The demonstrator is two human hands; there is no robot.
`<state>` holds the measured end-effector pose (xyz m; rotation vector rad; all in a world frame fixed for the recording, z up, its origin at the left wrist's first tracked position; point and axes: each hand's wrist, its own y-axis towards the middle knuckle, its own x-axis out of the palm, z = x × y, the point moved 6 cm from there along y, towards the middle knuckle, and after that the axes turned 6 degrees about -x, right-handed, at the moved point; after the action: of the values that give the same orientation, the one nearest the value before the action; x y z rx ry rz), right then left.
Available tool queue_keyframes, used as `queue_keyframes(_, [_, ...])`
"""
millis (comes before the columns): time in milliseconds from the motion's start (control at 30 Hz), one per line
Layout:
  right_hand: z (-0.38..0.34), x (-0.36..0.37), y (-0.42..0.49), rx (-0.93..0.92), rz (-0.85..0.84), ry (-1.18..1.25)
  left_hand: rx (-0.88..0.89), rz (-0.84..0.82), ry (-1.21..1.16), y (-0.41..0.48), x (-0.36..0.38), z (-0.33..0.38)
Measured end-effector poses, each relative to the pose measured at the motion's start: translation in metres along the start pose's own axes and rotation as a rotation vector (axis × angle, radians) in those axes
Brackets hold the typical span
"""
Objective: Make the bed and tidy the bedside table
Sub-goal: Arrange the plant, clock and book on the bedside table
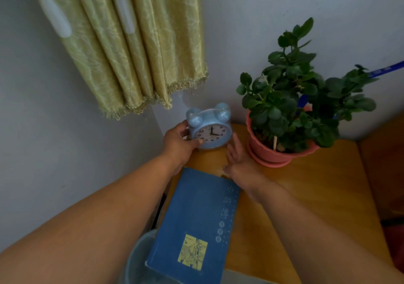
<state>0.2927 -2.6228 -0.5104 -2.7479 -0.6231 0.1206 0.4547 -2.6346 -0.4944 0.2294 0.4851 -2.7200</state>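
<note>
Pot: a pink pot [269, 152] stands in a matching saucer [273, 164] at the back right of the worktop [317, 192]. It holds a leafy green plant [290, 100] and a thin white stick [275, 141].
Tub: I see a pale blue tub [137, 259] below the near left edge; its contents are hidden from me.
Clock: the light blue alarm clock [211, 130] is upright at the back left corner, face toward me.
Left side: the left grip [178, 144] clasps the clock, thumb on the lower left of the face, fingers behind.
Right side: the right grip [240, 163] is released, fingers straight, just beside the clock's right edge. I cannot tell whether it touches.
Book: a blue book [196, 218] lies flat, cover up, near end overhanging the tub.
Surface: orange-brown wood.
Room: grey wall [43, 130]; a fringed yellow-green curtain [122, 50] hangs above and left of the clock; a blue rod [389, 67] slants behind the plant.
</note>
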Motion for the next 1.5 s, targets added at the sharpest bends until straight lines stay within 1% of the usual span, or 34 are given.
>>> queue_keyframes(200, [0.006, -0.001, 0.002, 0.021, 0.027, 0.047, 0.022, -0.008, 0.057, -0.001, 0.002, 0.004])
queue_keyframes(367, [0.011, -0.001, 0.004, 0.046, 0.013, 0.016, 0.012, -0.026, 0.062, -0.002, 0.002, 0.002])
queue_keyframes(500, [0.017, -0.003, 0.006, 0.065, 0.020, -0.039, -0.073, -0.065, 0.098, -0.006, 0.003, -0.007])
queue_keyframes(667, [0.017, -0.002, 0.009, 0.088, 0.010, -0.147, -0.185, -0.081, 0.089, -0.022, -0.003, -0.009])
queue_keyframes(733, [0.014, -0.002, 0.007, 0.103, 0.009, -0.201, -0.216, -0.082, 0.121, -0.034, -0.009, -0.010])
queue_keyframes(833, [0.011, 0.000, -0.004, 0.123, 0.083, -0.205, -0.234, -0.071, 0.170, -0.057, -0.020, -0.019])
queue_keyframes(933, [-0.001, 0.003, -0.032, 0.073, 0.230, -0.169, -0.227, -0.070, 0.149, -0.090, -0.033, -0.027])
queue_keyframes(1000, [-0.008, 0.003, -0.054, 0.043, 0.299, -0.120, -0.275, -0.046, 0.155, -0.110, -0.042, -0.034])
queue_keyframes(1067, [-0.012, 0.006, -0.079, 0.041, 0.314, -0.065, -0.325, -0.043, 0.181, -0.129, -0.048, -0.038])
queue_keyframes(1133, [-0.005, 0.014, -0.103, 0.078, 0.292, -0.046, -0.364, -0.056, 0.243, -0.142, -0.052, -0.045])
queue_keyframes(1267, [0.019, 0.027, -0.132, 0.129, 0.262, -0.143, -0.425, -0.136, 0.336, -0.151, -0.049, -0.057])
queue_keyframes(1400, [0.032, 0.033, -0.133, 0.092, 0.247, -0.306, -0.391, -0.143, 0.451, -0.146, -0.044, -0.064])
queue_keyframes(1500, [0.036, 0.035, -0.131, 0.095, 0.223, -0.380, -0.391, -0.141, 0.480, -0.145, -0.042, -0.069])
